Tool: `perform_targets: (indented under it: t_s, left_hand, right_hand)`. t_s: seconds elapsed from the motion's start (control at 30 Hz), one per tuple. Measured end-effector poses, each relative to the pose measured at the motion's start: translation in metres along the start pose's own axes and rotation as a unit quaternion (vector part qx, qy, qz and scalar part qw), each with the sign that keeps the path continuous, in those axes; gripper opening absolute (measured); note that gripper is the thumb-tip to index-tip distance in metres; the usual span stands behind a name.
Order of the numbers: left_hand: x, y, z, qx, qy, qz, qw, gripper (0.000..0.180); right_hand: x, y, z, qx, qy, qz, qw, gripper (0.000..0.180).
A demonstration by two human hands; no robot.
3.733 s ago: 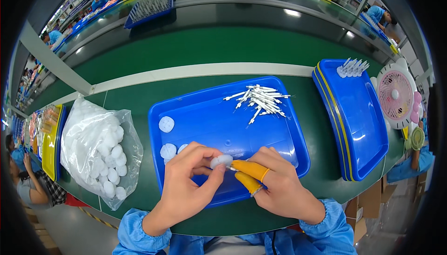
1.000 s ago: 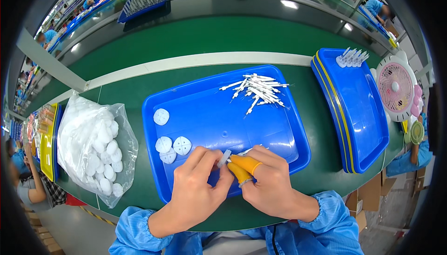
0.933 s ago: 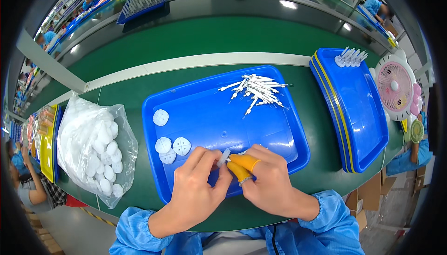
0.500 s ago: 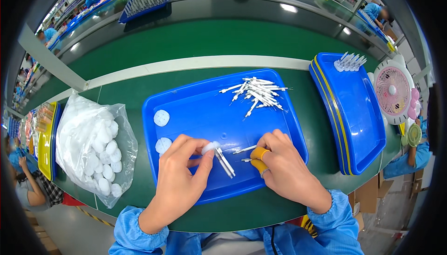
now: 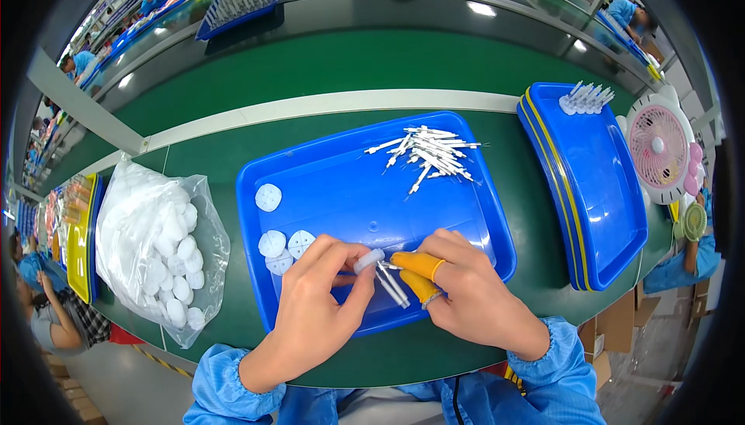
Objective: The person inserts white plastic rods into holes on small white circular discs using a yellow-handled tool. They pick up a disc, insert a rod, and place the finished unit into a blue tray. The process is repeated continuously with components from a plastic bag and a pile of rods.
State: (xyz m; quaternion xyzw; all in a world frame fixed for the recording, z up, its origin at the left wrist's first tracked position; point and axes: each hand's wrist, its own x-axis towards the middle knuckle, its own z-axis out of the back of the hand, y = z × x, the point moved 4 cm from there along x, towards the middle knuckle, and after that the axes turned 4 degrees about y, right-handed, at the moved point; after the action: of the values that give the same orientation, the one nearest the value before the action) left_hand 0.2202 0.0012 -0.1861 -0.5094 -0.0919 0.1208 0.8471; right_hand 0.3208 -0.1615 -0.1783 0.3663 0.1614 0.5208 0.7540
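Over the near part of a blue tray point(image 5: 326, 146), my left hand point(image 5: 322, 301) pinches a round white plastic disc point(image 5: 368, 260) by its edge. Slim white rods point(image 5: 393, 287) stick out from the disc, pointing toward me. My right hand point(image 5: 466, 285), with yellow finger covers on thumb and forefinger, is closed at the disc's right side on a thin white rod point(image 5: 390, 266), mostly hidden by the fingers. Several loose discs point(image 5: 268, 198) lie along the tray's left side. A heap of thin white rods with fine wire ends point(image 5: 434, 153) rests in its far right corner.
On the left lies a clear plastic bag point(image 5: 143, 215) full of white discs. Stacked blue and yellow trays point(image 5: 590, 192) stand at the right, the top one carrying discs with upright rods point(image 5: 586, 101). Beside them is a pink and white fan point(image 5: 658, 146). Co-workers sit further off.
My right hand has moved left, bringing the rod up to the disc. My left hand has shifted slightly right with the disc, uncovering more loose discs in the tray.
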Motion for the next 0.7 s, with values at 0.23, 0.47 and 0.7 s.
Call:
perform_targets:
  t_s: [0.23, 0.47, 0.7]
  left_hand:
    - [-0.002, 0.003, -0.002, -0.005, -0.007, 0.019, 1.0, 0.016]
    - [-0.004, 0.002, -0.005, 0.02, -0.028, -0.046, 0.998, 0.016]
    - [-0.011, 0.001, -0.01, 0.075, -0.032, -0.065, 0.995, 0.018]
  right_hand:
    - [0.002, 0.001, -0.007, -0.021, -0.016, 0.011, 1.0, 0.046]
    - [-0.001, 0.007, -0.018, 0.022, -0.059, 0.014, 0.998, 0.041]
    - [0.0, 0.011, -0.024, 0.019, -0.114, 0.007, 0.993, 0.04]
